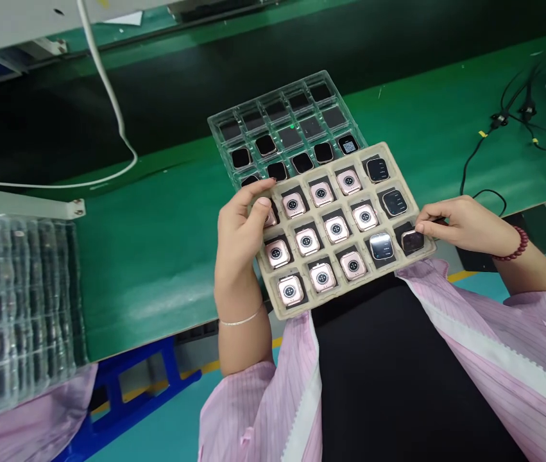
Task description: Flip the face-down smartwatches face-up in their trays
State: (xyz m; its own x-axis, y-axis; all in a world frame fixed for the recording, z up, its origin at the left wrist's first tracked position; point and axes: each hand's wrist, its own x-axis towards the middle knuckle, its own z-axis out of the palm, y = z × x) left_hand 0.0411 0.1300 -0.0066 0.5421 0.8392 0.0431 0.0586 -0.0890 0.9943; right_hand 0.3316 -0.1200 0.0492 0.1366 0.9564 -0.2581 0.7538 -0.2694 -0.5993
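Observation:
A beige tray (318, 298) is tilted in front of me, with several square smartwatches in its compartments. Most are pink watch cases (336, 229) with their round sensor backs facing up. Along the right side, several show dark screens (394, 203). My left hand (244, 237) is closed around the tray's left edge, its thumb over a partly covered watch. At the right end, my right hand (450, 224) pinches finger and thumb at the corner of a dark-faced smartwatch (412, 241) in the corner compartment. Its other fingers are curled.
Behind the beige tray, a clear plastic tray (280, 122) with dark watch faces rests on the green bench (157, 256). Stacked clear trays (27, 308) stand at left. Black cables (498, 120) lie at right, and a white cable (109, 90) hangs at upper left. A blue stool (133, 385) is below.

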